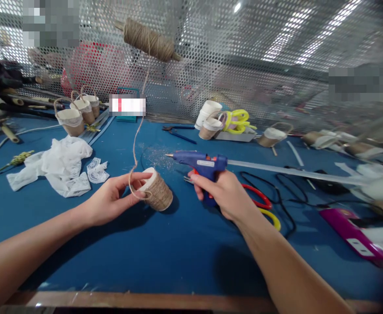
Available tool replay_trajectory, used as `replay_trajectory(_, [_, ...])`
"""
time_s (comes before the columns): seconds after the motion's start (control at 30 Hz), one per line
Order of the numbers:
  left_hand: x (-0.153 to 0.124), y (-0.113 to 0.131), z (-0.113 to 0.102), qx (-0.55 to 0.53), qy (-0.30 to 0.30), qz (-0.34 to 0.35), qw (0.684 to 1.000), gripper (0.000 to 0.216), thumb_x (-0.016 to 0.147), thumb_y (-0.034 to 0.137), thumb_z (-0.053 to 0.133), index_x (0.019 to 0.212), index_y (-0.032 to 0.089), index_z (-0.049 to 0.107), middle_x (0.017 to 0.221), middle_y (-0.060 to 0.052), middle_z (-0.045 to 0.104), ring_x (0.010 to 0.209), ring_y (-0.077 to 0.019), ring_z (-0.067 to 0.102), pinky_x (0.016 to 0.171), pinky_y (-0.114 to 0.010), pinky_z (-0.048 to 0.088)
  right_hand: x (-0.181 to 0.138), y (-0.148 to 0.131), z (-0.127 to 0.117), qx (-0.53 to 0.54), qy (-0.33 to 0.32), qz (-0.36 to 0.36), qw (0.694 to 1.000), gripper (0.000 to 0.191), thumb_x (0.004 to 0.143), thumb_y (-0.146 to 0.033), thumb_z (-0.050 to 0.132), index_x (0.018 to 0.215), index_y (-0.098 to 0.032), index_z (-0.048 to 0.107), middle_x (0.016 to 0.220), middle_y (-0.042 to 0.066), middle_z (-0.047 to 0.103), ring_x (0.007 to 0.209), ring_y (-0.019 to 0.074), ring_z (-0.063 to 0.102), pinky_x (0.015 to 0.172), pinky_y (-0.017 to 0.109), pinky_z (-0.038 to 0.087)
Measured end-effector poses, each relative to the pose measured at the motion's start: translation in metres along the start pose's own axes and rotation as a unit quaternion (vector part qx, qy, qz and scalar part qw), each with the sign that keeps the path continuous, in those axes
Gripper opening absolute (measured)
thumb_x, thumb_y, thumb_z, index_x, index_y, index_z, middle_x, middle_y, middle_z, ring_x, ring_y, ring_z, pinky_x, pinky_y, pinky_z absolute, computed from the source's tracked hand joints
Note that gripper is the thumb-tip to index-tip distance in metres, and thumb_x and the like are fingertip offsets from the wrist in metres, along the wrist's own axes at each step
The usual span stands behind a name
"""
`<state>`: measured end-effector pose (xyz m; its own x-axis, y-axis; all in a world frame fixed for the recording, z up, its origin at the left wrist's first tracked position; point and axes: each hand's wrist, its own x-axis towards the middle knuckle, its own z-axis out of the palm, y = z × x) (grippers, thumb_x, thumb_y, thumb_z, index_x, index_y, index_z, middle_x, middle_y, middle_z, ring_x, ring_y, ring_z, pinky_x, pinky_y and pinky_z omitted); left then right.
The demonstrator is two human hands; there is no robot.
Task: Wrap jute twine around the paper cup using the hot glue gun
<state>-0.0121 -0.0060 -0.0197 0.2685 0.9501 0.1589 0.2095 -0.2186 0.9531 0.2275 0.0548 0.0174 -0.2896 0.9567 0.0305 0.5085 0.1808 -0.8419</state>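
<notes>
My left hand [116,198] pinches the rim of a small paper cup [160,194] wrapped in brown twine, which is tilted with its mouth toward that hand. Twine [138,131] runs from the cup up to a large spool [148,40] at the mesh panel. In my right hand [226,189] is a blue glue gun [200,161], its nozzle pointing left above the table. A long clear glue stick [286,170] sticks out of its back. Scissors with red and yellow handles [260,198] lie partly behind my right wrist.
White lace [59,163] lies at left, near several small twine-covered baskets [72,122]. Pliers [181,133], white cups [207,114] and a yellow bundle [237,121] stand toward the back. At right are a black cord [285,209] and a purple power strip [351,235].
</notes>
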Motion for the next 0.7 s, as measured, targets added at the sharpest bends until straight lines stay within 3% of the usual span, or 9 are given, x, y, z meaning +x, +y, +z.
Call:
replay_trajectory(0.13, [0.0, 0.003, 0.0, 0.022, 0.009, 0.012, 1.0, 0.042, 0.083, 0.033, 0.053, 0.121, 0.016, 0.053, 0.09, -0.006, 0.064, 0.082, -0.0171, 0.057, 0.078, -0.032, 0.046, 0.021, 0.013, -0.005, -0.105, 0.12, 0.038, 0.986, 0.027, 0.076, -0.042, 0.057, 0.076, -0.015, 0.061, 0.067, 0.005, 0.064, 0.061, 0.0174, 0.059, 0.056, 0.028, 0.043])
replay_trajectory(0.27, [-0.001, 0.006, 0.001, 0.033, 0.013, 0.026, 0.999, 0.04, 0.083, 0.03, 0.053, 0.12, 0.016, 0.054, 0.079, -0.003, 0.061, 0.071, -0.0137, 0.053, 0.072, -0.029, 0.045, 0.039, 0.026, -0.005, -0.13, 0.121, 0.069, 0.982, 0.024, 0.075, -0.039, 0.057, 0.068, -0.016, 0.055, 0.052, 0.002, 0.058, 0.047, 0.015, 0.055, 0.047, 0.027, 0.042])
replay_trajectory(0.37, [-0.001, 0.008, 0.002, 0.031, 0.011, 0.036, 0.999, 0.038, 0.083, 0.029, 0.053, 0.119, 0.015, 0.054, 0.077, -0.003, 0.06, 0.072, -0.0139, 0.054, 0.072, -0.029, 0.045, 0.047, 0.033, -0.004, -0.136, 0.12, 0.085, 0.98, 0.024, 0.074, -0.04, 0.059, 0.069, -0.017, 0.054, 0.052, 0.003, 0.059, 0.043, 0.0133, 0.055, 0.044, 0.025, 0.041])
replay_trajectory(0.57, [-0.002, 0.011, 0.002, 0.032, -0.001, 0.038, 0.999, 0.04, 0.083, 0.027, 0.052, 0.12, 0.013, 0.052, 0.076, -0.002, 0.058, 0.07, -0.0126, 0.053, 0.071, -0.027, 0.044, 0.058, 0.043, -0.006, -0.213, 0.143, 0.065, 0.964, 0.039, 0.077, -0.041, 0.054, 0.045, -0.02, 0.05, 0.047, 0.006, 0.056, 0.054, 0.0195, 0.057, 0.052, 0.03, 0.04])
replay_trajectory(0.7, [-0.002, 0.01, 0.003, 0.022, 0.007, 0.036, 0.999, 0.039, 0.082, 0.029, 0.053, 0.119, 0.014, 0.054, 0.075, -0.002, 0.057, 0.07, -0.0131, 0.052, 0.071, -0.028, 0.044, 0.054, 0.036, -0.005, -0.241, 0.183, 0.005, 0.953, 0.026, 0.073, -0.037, 0.061, 0.054, -0.019, 0.055, 0.062, 0.01, 0.06, 0.074, 0.0253, 0.059, 0.064, 0.034, 0.043])
